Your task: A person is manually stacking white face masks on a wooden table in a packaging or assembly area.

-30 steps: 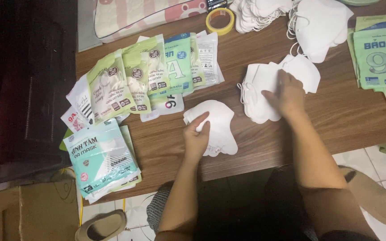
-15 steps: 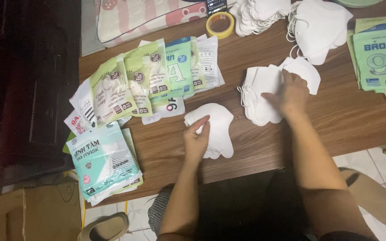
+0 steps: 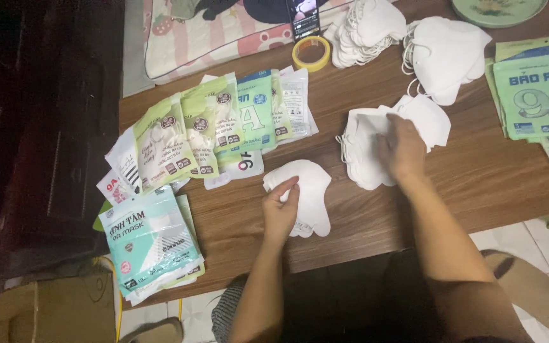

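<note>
On the brown wooden table [image 3: 478, 184], my left hand [image 3: 281, 209] pinches the left edge of a small stack of white face masks [image 3: 309, 194] lying flat near the table's front edge. My right hand [image 3: 405, 149] rests with fingers spread on a larger pile of white masks [image 3: 363, 143] to the right of it. Both forearms reach in from the bottom of the view.
Green and teal mask packets [image 3: 211, 127] fan out at the left; a teal packet stack [image 3: 150, 241] overhangs the front left corner. A yellow tape roll [image 3: 311, 54], more mask piles [image 3: 446, 54] and green packets [image 3: 535, 89] lie at the back and right. A cardboard box [image 3: 46, 314] sits on the floor.
My left hand has kept its pinch on the small mask stack and shifted slightly. My right hand has stayed on the larger pile, fingers moving a little.
</note>
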